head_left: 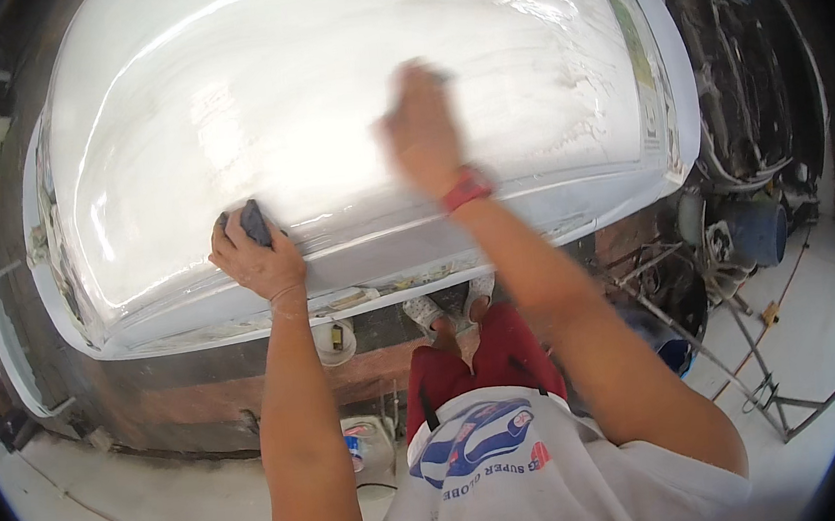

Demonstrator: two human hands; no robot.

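A large glossy white car panel [322, 99], wet and streaked, spreads in front of me. Near its front edge, my left hand [262, 258] is closed round a dark grey sponge or wadded cloth [254, 223], resting on the panel. Farther in and to the right, my right hand [422, 129] lies over the white surface, smeared by motion. A dark edge of something shows by its fingertips; its kind is not clear. A red watch [466, 187] is on my right wrist.
Masking paper [635, 69] lines the panel's right edge. A metal stand [750, 369] and a blue drum [757, 233] are at the right. Below the panel's front edge sits a small white container [335, 342]. A white curved part [15, 344] lies at the left.
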